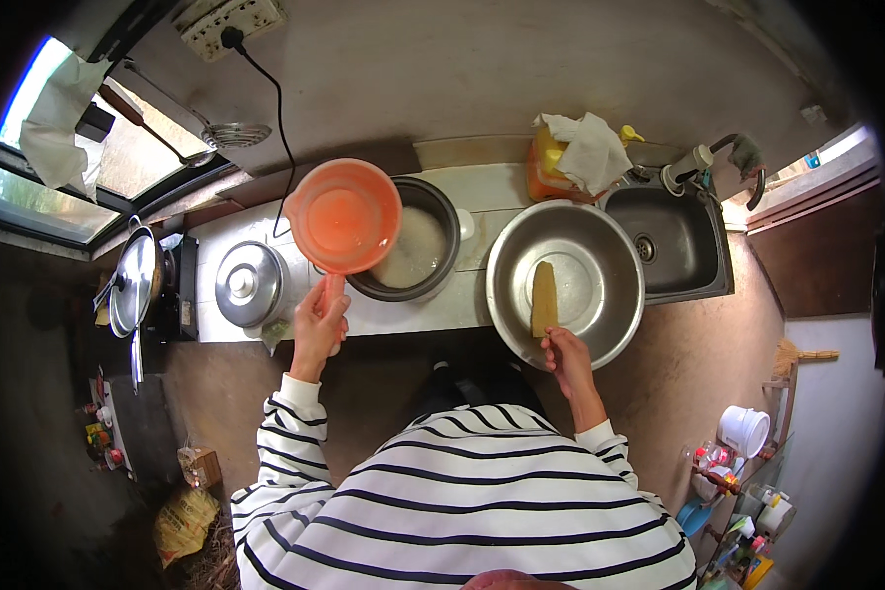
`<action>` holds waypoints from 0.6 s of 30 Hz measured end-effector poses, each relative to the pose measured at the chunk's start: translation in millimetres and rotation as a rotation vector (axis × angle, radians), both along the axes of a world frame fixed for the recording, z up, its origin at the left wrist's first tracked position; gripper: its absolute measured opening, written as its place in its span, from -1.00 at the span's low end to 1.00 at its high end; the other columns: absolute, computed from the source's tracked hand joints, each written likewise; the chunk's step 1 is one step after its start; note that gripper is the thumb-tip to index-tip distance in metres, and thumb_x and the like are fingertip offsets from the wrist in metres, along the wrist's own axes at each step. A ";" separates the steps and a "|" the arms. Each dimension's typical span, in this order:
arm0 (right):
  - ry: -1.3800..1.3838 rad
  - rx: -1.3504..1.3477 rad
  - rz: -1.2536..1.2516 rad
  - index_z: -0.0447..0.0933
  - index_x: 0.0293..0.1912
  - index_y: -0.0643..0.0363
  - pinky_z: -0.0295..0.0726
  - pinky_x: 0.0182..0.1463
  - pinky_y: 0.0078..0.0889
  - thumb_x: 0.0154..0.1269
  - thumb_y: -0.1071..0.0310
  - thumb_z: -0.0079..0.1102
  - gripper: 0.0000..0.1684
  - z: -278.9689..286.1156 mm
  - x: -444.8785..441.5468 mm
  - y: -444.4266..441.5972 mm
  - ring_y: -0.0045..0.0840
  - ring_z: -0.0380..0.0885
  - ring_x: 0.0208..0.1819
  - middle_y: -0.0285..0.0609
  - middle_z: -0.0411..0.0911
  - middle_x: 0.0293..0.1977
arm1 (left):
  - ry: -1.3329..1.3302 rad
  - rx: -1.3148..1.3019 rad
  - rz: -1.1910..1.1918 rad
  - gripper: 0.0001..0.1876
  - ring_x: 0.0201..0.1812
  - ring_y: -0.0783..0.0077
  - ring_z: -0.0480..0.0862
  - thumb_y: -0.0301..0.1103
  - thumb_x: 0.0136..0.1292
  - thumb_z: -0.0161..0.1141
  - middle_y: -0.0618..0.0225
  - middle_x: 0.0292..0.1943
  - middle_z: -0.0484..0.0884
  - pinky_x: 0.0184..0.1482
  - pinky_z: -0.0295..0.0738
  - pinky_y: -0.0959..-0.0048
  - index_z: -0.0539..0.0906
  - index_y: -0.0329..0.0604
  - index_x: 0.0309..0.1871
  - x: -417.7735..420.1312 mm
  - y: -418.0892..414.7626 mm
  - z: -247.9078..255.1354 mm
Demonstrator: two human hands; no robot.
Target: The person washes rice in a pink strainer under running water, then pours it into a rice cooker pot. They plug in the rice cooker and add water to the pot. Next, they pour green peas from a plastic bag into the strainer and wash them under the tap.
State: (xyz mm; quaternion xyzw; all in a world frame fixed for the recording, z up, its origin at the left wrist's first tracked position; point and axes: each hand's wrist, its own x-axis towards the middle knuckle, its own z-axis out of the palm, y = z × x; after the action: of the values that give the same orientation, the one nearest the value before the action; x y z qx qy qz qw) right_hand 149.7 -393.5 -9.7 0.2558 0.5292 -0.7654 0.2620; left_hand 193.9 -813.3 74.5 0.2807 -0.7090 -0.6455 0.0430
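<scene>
In my left hand [320, 324] is the handle of an orange plastic dipper [345, 215], held over the left edge of a dark round pot [450, 254]. Whitish cloudy contents [414, 247] show inside the pot. My right hand [569, 359] grips the lower end of a flat, yellowish-brown strip [544, 299], whose material I cannot tell. The strip is over a wide stainless steel basin [619, 324] on the right part of the counter. A little liquid seems to lie in the dipper.
A lidded metal pot [249, 284] stands left on the tiled counter [369, 318], with a frying pan [134, 284] beyond it. A steel sink [660, 236] adjoins the basin. Behind the basin, a cloth [594, 151] lies over an orange container [542, 181]. A black cord [280, 125] hangs down the wall.
</scene>
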 end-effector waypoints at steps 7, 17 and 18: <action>0.054 -0.017 -0.049 0.54 -0.01 0.23 0.34 -0.54 -0.70 0.49 0.28 0.07 -0.76 -17.7 -10.2 105.3 -0.75 0.38 -0.54 -0.27 0.57 -0.39 | 0.031 0.241 -0.137 -0.46 -0.60 0.59 0.53 -0.40 0.34 0.26 0.33 -0.27 0.61 -0.60 0.42 0.61 0.42 -0.36 0.34 -20.8 158.9 10.7; 0.092 0.027 -0.179 0.56 -0.03 0.19 0.44 -0.54 -0.71 0.47 0.31 0.12 -0.80 -16.0 -66.7 334.1 -0.75 0.46 -0.54 -0.30 0.59 -0.39 | -0.052 0.534 -0.440 -0.47 -0.59 0.61 0.52 -0.37 0.37 0.26 0.33 -0.28 0.62 -0.59 0.43 0.63 0.42 -0.29 0.36 -80.5 430.1 1.7; 0.108 0.023 -0.184 0.56 -0.03 0.19 0.43 -0.54 -0.71 0.46 0.32 0.13 -0.81 -19.5 -77.5 353.4 -0.75 0.45 -0.54 -0.30 0.59 -0.39 | -0.059 0.550 -0.467 -0.47 -0.60 0.61 0.52 -0.37 0.37 0.26 0.33 -0.28 0.62 -0.59 0.43 0.63 0.42 -0.30 0.36 -88.2 447.9 2.3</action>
State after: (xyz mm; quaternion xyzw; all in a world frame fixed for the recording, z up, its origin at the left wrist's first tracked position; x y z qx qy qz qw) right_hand 72.2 -40.0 -29.3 0.2645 0.5257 -0.7928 0.1587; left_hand 105.7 -365.4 76.8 0.1309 -0.5548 -0.7961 -0.2033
